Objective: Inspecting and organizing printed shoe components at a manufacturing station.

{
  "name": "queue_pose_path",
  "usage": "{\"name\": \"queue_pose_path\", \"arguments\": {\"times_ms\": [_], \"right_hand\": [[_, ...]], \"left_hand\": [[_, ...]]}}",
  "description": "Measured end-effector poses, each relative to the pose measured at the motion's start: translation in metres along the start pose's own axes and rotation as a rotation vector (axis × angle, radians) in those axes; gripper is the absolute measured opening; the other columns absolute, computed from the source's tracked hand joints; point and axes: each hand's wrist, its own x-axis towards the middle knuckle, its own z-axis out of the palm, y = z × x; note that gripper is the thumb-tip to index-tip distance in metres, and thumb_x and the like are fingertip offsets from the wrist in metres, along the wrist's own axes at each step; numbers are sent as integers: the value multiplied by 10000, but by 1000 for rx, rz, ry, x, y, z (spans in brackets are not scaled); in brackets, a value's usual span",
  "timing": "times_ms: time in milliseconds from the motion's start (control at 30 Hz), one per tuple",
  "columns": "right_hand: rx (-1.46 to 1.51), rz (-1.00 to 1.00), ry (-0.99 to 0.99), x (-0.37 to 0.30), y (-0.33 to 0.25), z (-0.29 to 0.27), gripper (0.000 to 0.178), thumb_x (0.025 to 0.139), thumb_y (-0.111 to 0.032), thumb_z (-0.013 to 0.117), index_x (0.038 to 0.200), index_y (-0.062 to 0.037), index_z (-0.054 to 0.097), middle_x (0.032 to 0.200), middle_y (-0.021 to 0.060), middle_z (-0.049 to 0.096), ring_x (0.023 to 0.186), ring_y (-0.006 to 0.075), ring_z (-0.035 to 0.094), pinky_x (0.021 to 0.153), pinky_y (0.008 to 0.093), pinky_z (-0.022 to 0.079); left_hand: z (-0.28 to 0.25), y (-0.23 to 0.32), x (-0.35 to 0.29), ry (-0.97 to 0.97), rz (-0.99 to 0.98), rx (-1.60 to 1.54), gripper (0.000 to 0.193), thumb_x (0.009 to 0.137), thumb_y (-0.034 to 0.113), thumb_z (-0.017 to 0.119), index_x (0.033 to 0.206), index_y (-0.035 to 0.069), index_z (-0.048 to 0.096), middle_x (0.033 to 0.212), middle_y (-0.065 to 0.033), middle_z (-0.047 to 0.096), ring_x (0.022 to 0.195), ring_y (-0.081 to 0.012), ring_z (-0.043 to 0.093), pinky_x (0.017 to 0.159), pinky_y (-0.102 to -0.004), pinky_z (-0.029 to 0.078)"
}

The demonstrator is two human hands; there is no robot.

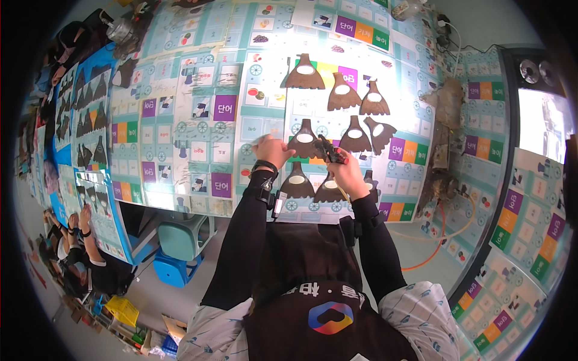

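Observation:
My left hand [272,150] presses flat on a brown fan-shaped cut-out [304,140] with a white oval patch, lying on the paper-covered table [198,126]. My right hand [344,169] grips a black glue gun [328,150], its nozzle pointing at that cut-out. Several more brown cut-outs lie around: one at the top [305,73], two beside it [343,93], others close to my hands [355,135] and under my wrists [297,182]. An orange cord [439,240] trails off to the right.
Printed game sheets cover the table and the floor at right [530,228]. At left, another person [78,246] sits by boards with dark cut-outs [90,120]. A teal stool [180,240] stands under the table edge. Clutter lies at the table's right edge [445,102].

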Motion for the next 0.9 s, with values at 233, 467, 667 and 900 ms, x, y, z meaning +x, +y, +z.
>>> {"name": "queue_pose_path", "arguments": {"times_ms": [233,467,667,900], "right_hand": [[-26,24,-1,-2,1,-7,329,710,-60,580,1014,61,615,790,203,636,765,318,626,729,338,471],[-58,-16,35,-4,-9,-6,295,717,-60,573,985,59,606,803,212,643,781,339,629,737,347,473],[-88,-17,97,-3,10,-6,318,730,-72,587,1018,59,609,822,232,641,798,374,623,743,363,473],[-120,-1,63,-8,1,2,348,736,-88,588,1046,68,603,803,238,639,784,376,626,736,375,476]], "left_hand": [[0,0,0,-1,9,6,295,656,471,795,683,199,684,904,-5,576,993,-215,533,839,-458,338],[-1,2,0,-9,3,-6,302,659,471,793,691,191,683,905,-13,572,995,-218,531,854,-455,344],[-2,3,-2,-9,-3,-7,297,665,458,794,703,184,684,921,-18,578,1003,-223,531,865,-460,347],[-3,3,-1,8,-3,-18,290,654,451,805,695,191,683,917,-16,580,1003,-227,533,864,-462,349]]}}
